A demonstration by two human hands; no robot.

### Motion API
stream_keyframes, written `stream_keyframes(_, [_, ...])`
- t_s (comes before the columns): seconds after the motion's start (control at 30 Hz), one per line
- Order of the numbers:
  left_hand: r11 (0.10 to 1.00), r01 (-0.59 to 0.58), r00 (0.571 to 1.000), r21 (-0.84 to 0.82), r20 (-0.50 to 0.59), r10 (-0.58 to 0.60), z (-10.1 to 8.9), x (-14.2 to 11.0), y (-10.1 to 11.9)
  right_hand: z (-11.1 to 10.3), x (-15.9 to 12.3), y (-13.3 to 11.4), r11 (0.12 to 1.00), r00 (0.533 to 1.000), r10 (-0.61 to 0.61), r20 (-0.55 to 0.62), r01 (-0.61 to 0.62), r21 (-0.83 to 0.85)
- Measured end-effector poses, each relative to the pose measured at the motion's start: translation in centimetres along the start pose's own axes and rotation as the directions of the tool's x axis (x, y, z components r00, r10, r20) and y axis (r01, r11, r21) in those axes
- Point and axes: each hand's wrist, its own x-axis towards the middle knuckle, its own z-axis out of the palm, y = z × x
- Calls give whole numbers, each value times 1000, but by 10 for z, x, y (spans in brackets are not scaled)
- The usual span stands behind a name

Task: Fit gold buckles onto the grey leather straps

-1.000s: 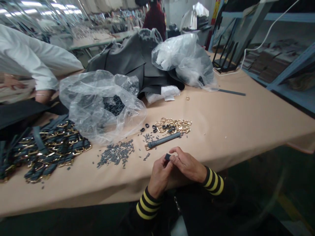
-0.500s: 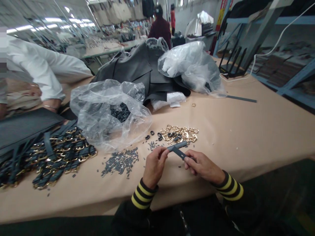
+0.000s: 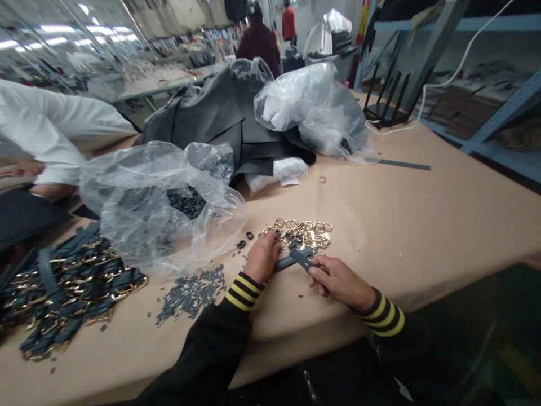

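Note:
My right hand (image 3: pixel 336 279) pinches a dark grey strap (image 3: pixel 301 259) with a small slot near its end, between thumb and fingers. Another dark strap piece (image 3: pixel 287 263) runs beneath it; I cannot tell whether it is part of the same strap. My left hand (image 3: pixel 262 258) is at the left edge of a pile of gold buckles (image 3: pixel 315 234), fingers bent together; what the fingertips hold, if anything, is hidden. Small black rings (image 3: pixel 240 244) lie beside that hand and among the buckles. Left of it spreads a heap of tiny grey pieces (image 3: pixel 192 290).
Finished-looking straps with gold buckles (image 3: pixel 80 282) are heaped at the left. Behind stand a clear plastic bag (image 3: pixel 139 208) of black rings, dark sheets (image 3: pixel 203 115) and another plastic bag (image 3: pixel 313 107). A router (image 3: pixel 386 110) stands far right. A person's white sleeve (image 3: pixel 59 129) is at left.
My left hand has let go of the strap and moved forward to the buckle pile. My right hand still holds the strap. The view has shifted to the right.

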Motion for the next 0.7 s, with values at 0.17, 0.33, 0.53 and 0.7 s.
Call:
stream_keyframes(0.17, [997, 65, 998, 47, -18, -65, 2, 9, 1, -1, 0, 2, 1000, 1000, -19, -8, 19, 21])
stream_keyframes(0.33, [997, 49, 999, 52, 10, -49, 5, 14, 4, 0, -2, 0, 999, 1000, -27, -9, 27, 39])
stream_keyframes(0.53, [1000, 11, 999, -17, -34, -11, -6, 5, 3, -2, -2, -1, 998, 998, -15, -54, 19, 65])
stream_keyframes(0.7, [965, 16, 998, -261, -49, -30, -30, -21, 22, 0, 0, 1, 999, 995, -9, -97, 12, 31])
